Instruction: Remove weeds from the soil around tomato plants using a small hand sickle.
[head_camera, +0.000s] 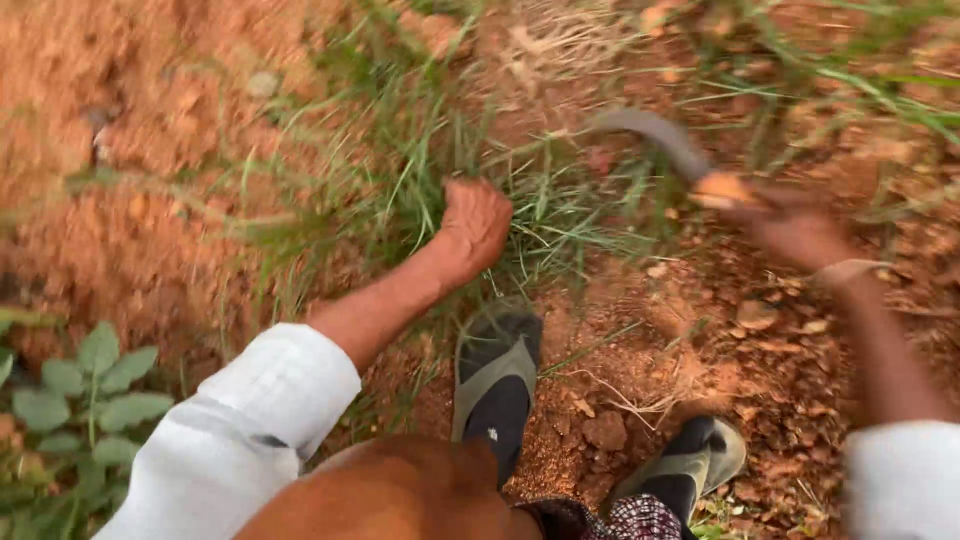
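Observation:
My left hand (475, 225) is closed around a tuft of green grass (420, 190) growing from red soil, at the centre of the view. My right hand (795, 230) is blurred with motion at the right and grips the wooden handle of a sickle (665, 145). The sickle's curved dark blade arcs up and to the left, above the grass and apart from my left hand. Both arms wear rolled white sleeves.
My two feet in grey-green sandals (495, 375) stand on crumbly red earth (700, 340) below the grass. A broad-leaved green plant (90, 390) grows at the lower left. More grass blades (850, 80) lie at the upper right.

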